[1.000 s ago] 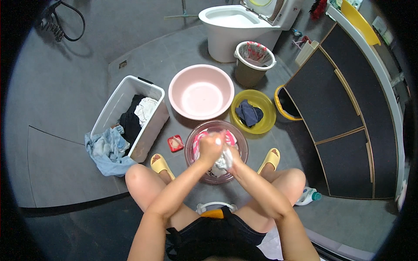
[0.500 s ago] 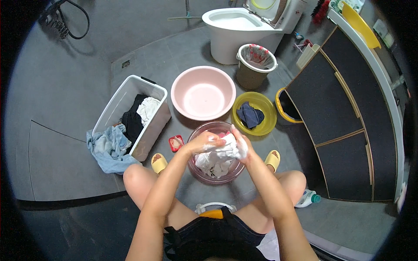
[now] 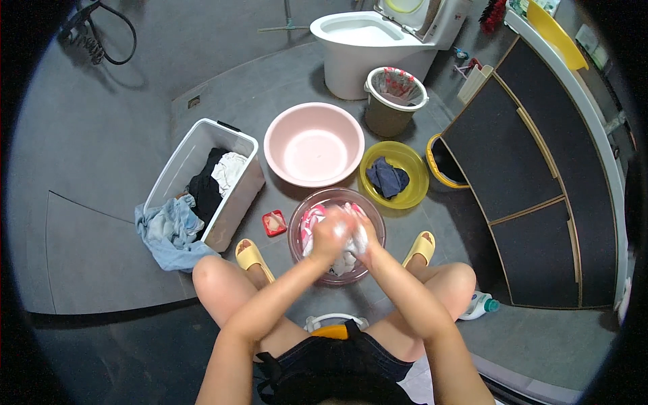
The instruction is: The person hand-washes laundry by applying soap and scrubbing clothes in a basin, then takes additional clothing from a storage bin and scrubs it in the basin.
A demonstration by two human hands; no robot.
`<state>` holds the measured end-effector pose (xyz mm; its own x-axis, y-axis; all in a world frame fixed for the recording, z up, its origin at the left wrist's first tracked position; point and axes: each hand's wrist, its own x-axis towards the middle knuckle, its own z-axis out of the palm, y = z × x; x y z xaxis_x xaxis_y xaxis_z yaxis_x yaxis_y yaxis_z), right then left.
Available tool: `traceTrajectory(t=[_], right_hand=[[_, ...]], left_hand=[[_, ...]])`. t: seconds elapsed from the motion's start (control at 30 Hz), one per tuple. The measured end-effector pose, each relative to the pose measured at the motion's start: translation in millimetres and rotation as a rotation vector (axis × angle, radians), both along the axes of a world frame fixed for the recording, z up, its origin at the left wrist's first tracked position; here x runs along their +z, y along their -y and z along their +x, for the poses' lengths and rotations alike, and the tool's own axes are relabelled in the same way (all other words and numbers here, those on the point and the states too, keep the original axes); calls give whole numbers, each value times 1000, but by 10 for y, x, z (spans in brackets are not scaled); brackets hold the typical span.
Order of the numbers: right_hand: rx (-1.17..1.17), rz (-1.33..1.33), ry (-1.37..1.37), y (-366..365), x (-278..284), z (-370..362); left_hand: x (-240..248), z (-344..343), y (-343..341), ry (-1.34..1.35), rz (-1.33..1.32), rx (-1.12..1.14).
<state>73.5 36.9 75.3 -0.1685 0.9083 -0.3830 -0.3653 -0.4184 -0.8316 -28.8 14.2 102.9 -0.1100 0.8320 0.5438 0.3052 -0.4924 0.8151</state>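
Where the left hand (image 3: pixel 332 233) and the right hand (image 3: pixel 370 244) come together over the purple basin (image 3: pixel 295 246), a white cloth (image 3: pixel 360 239) is gripped between them. Left hand curled, its outline blurred; right hand wrapped about the cloth from the right, exact finger positions cannot be told. Cloth sits inside the basin's rim as seen from above; pink-and-white laundry (image 3: pixel 310 223) lies beneath, reaching toward the rim's left edge. Basin stands on the grey floor (image 3: pixel 246 101), between two yellow slippers (image 3: pixel 251 256). Just beyond its far edge: a pink tub (image 3: pixel 314 145); off its far right edge, a yellow bowl (image 3: pixel 418 175) holding a dark blue cloth (image 3: pixel 388 179). Red dish (image 3: pixel 275 223) near its left edge. Farther left, a clear box (image 3: pixel 236 216): black clothing (image 3: pixel 206 185) and a white garment (image 3: pixel 229 169) within, blue denim (image 3: pixel 175 236) draped over its near edge.
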Motion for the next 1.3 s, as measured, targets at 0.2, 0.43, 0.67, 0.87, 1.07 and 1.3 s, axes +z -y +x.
traceTrajectory(t=[0.2, 0.43, 0.67, 0.87, 1.07, 1.3], right_hand=[[50, -372, -350, 195, 113, -155], [76, -332, -169, 145, 160, -147], [47, -338, -188, 39, 70, -83], [-292, -287, -120, -227, 162, 63], [-291, -150, -218, -321, 124, 186], [-13, -101, 151, -271, 304, 299]], left_hand=[[36, -177, -187, -210, -145, 210], [31, -151, -257, -242, -269, 237], [20, -152, -260, -284, -142, 231], [5, -281, -230, -219, -393, 198], [-250, -169, -125, 55, -601, -372], [-138, -401, -284, 430, -533, -265]])
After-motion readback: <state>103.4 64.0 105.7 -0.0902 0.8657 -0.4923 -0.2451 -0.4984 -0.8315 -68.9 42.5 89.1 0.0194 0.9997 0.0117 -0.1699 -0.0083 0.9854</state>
